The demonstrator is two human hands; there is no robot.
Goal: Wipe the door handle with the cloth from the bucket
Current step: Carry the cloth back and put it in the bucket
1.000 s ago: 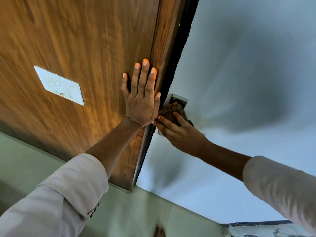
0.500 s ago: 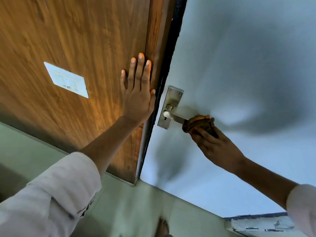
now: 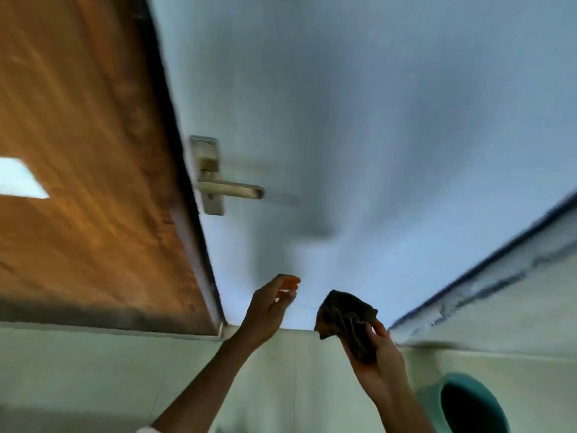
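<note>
A metal lever door handle on its backplate sits on the pale blue door, uncovered and untouched. My right hand is low in the frame, well below the handle, gripping a crumpled dark brown cloth. My left hand hovers left of the cloth with fingers loosely spread and nothing in it, off the wood. A teal bucket shows its rim at the bottom right, below my right hand. The picture is blurred by motion.
A wooden panel with a white switch plate fills the left side, edged by a dark door frame. Pale green floor tiles run along the bottom. A light wall with a dark skirting line stands at the right.
My right hand pulled the cloth off the handle and dropped down toward the floor. My left hand left the wooden panel and came down beside it. The view tilted down and the bucket appeared.
</note>
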